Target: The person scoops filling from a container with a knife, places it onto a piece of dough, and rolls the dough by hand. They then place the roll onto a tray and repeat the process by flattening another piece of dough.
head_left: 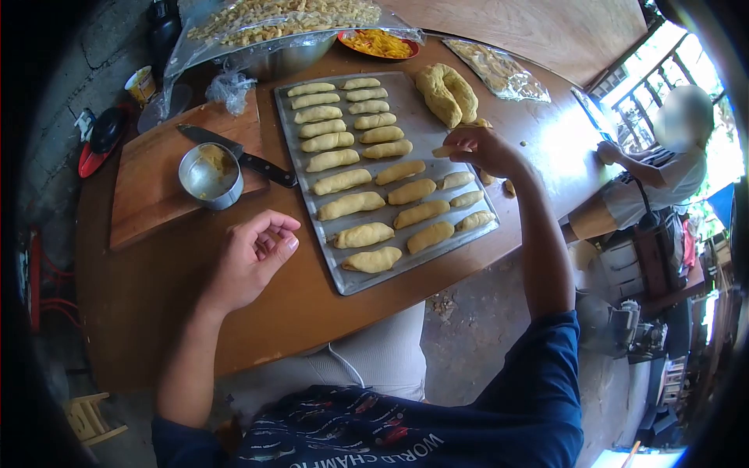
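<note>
Several rolled dough pieces (351,205) lie in columns on a metal baking tray (337,269). Over the tray's right side, my right hand (485,153) pinches a small dough piece (447,150) between its fingertips. A large folded lump of dough (446,93) rests just beyond that hand, at the tray's upper right edge, with small dough bits (509,187) on the table nearby. My left hand (261,253) hovers left of the tray, its fingers curled loosely and nothing visible in them.
A wooden board (148,191) at left bears a knife (204,135) and a metal cup (211,176). A bowl (292,58) under plastic, a red plate (410,51) of yellow food and a plastic bag (499,70) stand at the back. Another person (671,183) is at the right.
</note>
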`<state>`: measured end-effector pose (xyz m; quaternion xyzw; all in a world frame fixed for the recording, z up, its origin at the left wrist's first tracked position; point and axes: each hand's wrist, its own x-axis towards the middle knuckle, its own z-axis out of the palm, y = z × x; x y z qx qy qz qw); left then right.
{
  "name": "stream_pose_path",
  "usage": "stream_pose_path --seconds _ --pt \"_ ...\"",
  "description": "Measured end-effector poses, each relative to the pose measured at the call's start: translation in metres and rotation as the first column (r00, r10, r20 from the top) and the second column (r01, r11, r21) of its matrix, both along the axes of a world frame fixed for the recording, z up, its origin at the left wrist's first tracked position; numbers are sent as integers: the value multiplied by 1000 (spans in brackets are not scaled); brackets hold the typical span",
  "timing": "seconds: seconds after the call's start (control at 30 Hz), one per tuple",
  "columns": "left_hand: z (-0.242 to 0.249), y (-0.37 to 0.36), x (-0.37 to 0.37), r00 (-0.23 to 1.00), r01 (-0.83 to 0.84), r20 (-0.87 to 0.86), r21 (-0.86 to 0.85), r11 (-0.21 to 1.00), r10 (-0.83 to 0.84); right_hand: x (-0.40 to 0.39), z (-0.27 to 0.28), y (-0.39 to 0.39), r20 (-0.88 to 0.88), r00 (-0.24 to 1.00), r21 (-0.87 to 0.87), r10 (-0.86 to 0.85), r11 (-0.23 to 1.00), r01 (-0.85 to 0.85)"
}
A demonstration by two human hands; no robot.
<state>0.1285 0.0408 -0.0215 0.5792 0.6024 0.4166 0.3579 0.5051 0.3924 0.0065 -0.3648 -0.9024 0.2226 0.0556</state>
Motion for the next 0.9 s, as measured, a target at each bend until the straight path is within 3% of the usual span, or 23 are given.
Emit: stream_pose_path --seconds 0.13,0.27,0.37,0.47,0.53,0.9 --pt "0 1 2 1000 6 -13 -1 1000 -6 -6 -2 -8 26 995 72 101 992 -102" --pt "0 0 2 1000 8 -15 3 1000 -8 -10 -3 -13 90 995 53 43 997 -48" --pt "0 0 1 1000 2 -15 6 1000 -2 -4 -14 -4 85 986 147 147 976 -158" --pt "1 0 1 1000 2 -26 6 1000 -2 -3 -3 -6 88 996 59 31 998 -36" --pt "0 0 1 1000 6 -28 0 1000 -6 -2 -2 -1 216 976 38 -16 999 8" --pt "-1 0 1 999 7 -43 64 998 -4 3 3 -5 146 989 71 -16 997 6"
